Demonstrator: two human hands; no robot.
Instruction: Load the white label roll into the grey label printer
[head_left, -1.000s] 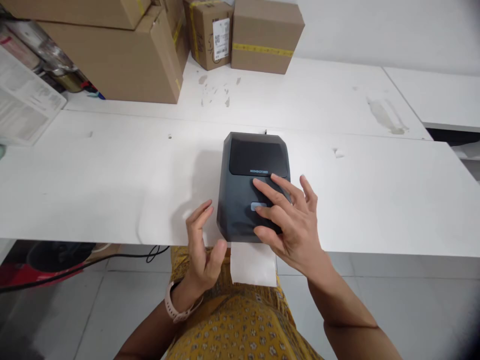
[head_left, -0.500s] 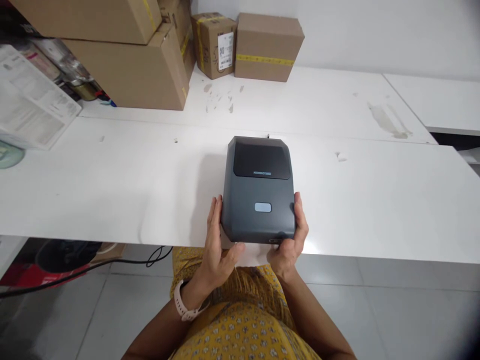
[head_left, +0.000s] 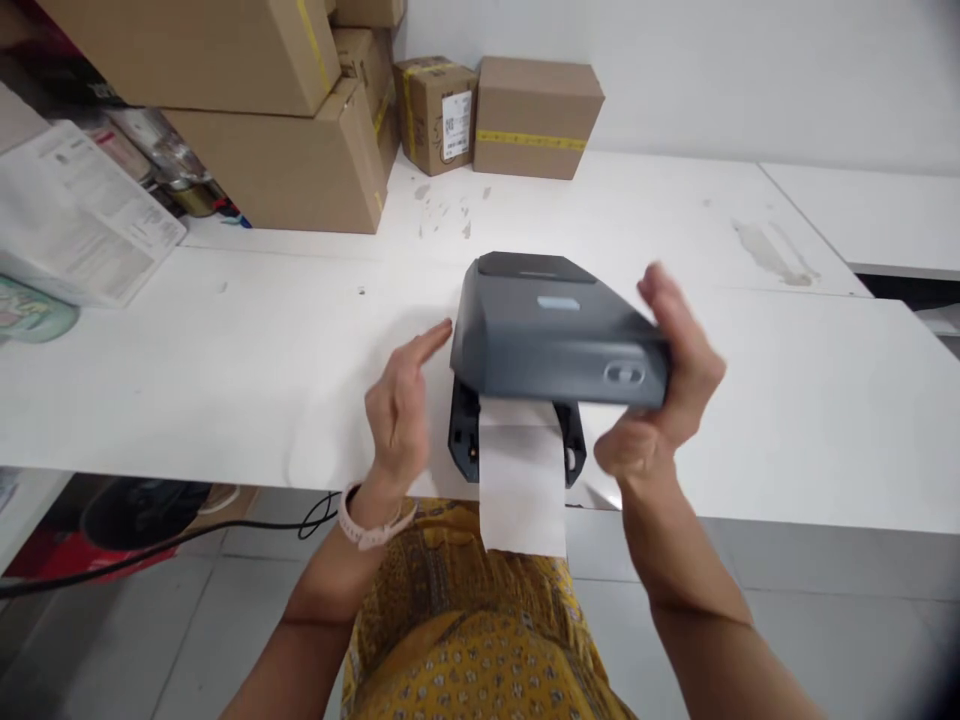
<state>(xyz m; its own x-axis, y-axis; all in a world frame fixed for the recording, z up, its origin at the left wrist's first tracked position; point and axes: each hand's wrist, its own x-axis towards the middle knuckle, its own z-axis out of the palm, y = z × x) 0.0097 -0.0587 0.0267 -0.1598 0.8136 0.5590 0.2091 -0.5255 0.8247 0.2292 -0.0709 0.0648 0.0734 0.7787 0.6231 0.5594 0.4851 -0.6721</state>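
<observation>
A dark grey label printer stands at the front edge of the white table, its cover (head_left: pixel 555 345) raised and tilted over the black base (head_left: pixel 463 440). From the base a white paper strip (head_left: pixel 523 490) hangs over the table edge. My right hand (head_left: pixel 671 370) grips the cover's right front corner, thumb below and fingers along the side. My left hand (head_left: pixel 405 400) is at the printer's left side, fingers apart, fingertips close to the cover; whether they touch it is unclear.
Cardboard boxes (head_left: pixel 277 165) are stacked at the back left, with two smaller taped boxes (head_left: pixel 532 120) by the wall. A white printed box (head_left: pixel 97 210) and a green item (head_left: pixel 34 310) lie far left. A black cable (head_left: pixel 277 522) hangs below the table.
The cover has swung up, exposing the base and paper strip. My right hand has risen rightward with it; my left hand has come off the printer's side and moved left.
</observation>
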